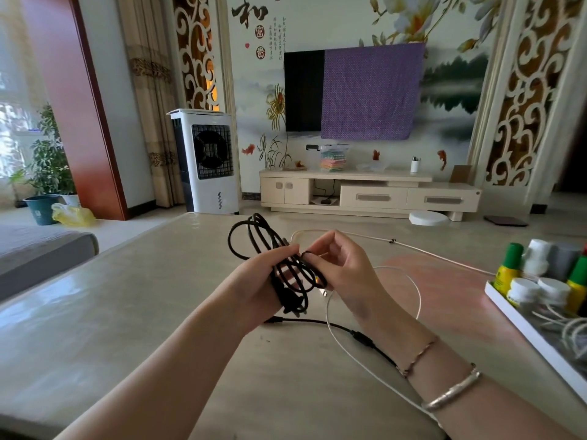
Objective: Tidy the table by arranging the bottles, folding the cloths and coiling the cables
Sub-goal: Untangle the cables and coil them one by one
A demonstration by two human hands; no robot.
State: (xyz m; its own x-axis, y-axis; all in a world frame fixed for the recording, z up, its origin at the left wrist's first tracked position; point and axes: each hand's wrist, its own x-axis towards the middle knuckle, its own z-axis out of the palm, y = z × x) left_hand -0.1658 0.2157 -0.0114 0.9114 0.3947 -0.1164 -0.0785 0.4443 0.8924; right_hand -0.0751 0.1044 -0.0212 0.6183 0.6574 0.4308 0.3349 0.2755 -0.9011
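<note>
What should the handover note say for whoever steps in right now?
Left hand: grips the black cable coil, loops wound around it above the table.
Right hand: pinches a strand of that coil.
Black cable tail trails on the table under the right wrist.
White cable: loose and uncoiled on the table.
Bottles: grouped in the white tray at right.
Done: bottles arranged, black cable mostly coiled.
Left: finish the black coil, coil the white cable. No cloths in view on the table.
</note>
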